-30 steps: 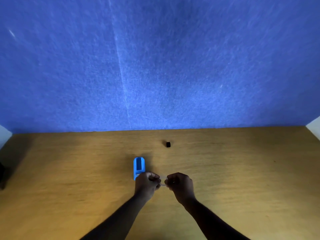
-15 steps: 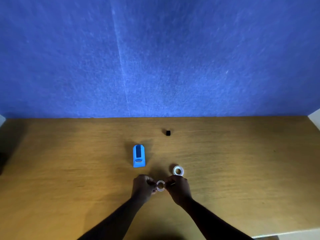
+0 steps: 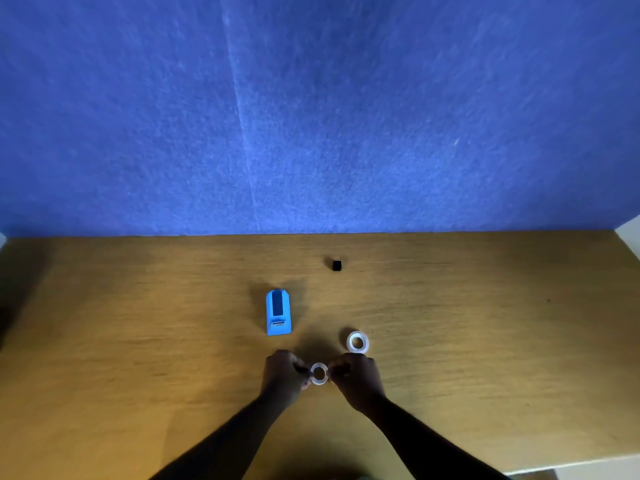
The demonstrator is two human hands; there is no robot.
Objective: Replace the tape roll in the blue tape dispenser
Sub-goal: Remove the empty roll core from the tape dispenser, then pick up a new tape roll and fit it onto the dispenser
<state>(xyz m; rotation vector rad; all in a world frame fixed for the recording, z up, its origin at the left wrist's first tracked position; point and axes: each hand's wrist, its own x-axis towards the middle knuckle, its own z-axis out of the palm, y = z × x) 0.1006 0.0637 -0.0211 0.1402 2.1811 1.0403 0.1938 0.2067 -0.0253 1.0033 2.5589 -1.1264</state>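
The blue tape dispenser (image 3: 278,312) stands on the wooden table, its dark slot showing no roll inside. A thin whitish ring, a tape roll (image 3: 319,373), is pinched between both hands just in front of the dispenser and to its right. My left hand (image 3: 284,375) grips its left side and my right hand (image 3: 353,375) grips its right side. A second, thicker clear tape roll (image 3: 357,342) lies flat on the table just beyond my right hand.
A small black cube-like piece (image 3: 337,265) sits farther back on the table (image 3: 485,323). A blue felt wall (image 3: 311,116) rises behind the table. The table's near right edge (image 3: 571,464) shows at the bottom right.
A second ago both hands were close to the dispenser's front. They have drawn back toward me with the thin ring between them, and the thicker roll has come into view on the table.
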